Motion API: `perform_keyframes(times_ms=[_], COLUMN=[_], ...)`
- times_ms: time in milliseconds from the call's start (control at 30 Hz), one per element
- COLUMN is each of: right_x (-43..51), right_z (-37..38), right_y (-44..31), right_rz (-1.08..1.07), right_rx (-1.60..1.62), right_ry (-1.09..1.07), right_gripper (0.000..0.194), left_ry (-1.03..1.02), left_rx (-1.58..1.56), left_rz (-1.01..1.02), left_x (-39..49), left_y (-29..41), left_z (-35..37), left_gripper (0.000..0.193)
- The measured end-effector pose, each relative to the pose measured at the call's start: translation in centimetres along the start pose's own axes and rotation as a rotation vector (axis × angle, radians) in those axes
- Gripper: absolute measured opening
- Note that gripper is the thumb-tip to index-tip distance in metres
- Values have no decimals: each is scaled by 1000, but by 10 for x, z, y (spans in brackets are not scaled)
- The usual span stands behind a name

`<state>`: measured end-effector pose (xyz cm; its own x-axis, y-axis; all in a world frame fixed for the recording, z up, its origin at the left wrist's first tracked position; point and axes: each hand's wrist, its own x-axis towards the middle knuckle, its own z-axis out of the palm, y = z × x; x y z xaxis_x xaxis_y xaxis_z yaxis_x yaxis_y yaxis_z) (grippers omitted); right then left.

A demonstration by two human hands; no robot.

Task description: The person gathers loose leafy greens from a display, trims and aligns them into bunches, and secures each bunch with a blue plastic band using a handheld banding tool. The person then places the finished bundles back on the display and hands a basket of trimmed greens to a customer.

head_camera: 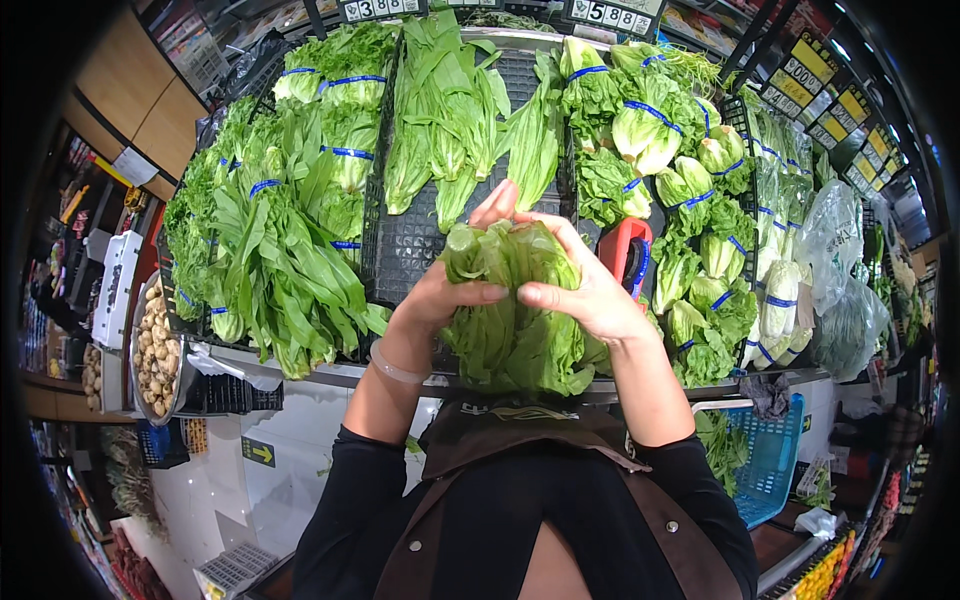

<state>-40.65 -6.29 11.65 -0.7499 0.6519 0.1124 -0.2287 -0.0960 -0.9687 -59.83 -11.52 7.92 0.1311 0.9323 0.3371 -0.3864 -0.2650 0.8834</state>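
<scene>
Both hands grip a bunch of leafy lettuce [517, 330] close to my apron, its pale cut stem ends pointing up and its leaves hanging down. My left hand [450, 289] wraps one side, thumb across the front. On the other side my right hand [592, 289] mirrors it, the two thumbs almost meeting. Beyond my hands a black crate [409, 251] holds loose long-leaf lettuce [450, 112], with one more bunch [536, 142] lying apart. Right of my right hand rests a red tape dispenser [615, 244] with a roll of blue tape [637, 266].
Taped curly lettuce [349, 135] and loose long leaves [289, 240] fill the left crate. Banded lettuce heads [649, 127] lie at right, near a clear plastic bag [832, 240]. A bowl of potato-like produce [157, 352] stands far left; a blue basket [769, 457] sits low right.
</scene>
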Motion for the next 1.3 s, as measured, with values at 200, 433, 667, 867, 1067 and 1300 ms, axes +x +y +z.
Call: perform_keyframes(times_ms=[200, 433, 667, 867, 1067, 1300], right_x=[-7, 4, 16, 19, 29, 26], right_z=[-17, -4, -13, -11, -6, -23], right_y=[-24, -21, -8, -6, 4, -7], right_rz=[33, -126, -385, -236, -184, -262], right_rx=[-66, -313, -779, -456, -389, -180], right_ry=[34, -47, 168, 253, 225, 459], right_gripper=[59, 57, 58, 66, 102, 77], left_ry=[-144, -167, 136, 187, 50, 77], left_rx=[-214, -141, -334, -221, 71, 518], left_rz=[-147, -164, -247, -184, -68, -77], left_x=[-8, 5, 14, 24, 42, 60], left_y=[0, 0, -3, -7, -8, 22], left_z=[-18, -9, 8, 9, 8, 6], left_gripper=[114, 115, 81, 67, 123, 115])
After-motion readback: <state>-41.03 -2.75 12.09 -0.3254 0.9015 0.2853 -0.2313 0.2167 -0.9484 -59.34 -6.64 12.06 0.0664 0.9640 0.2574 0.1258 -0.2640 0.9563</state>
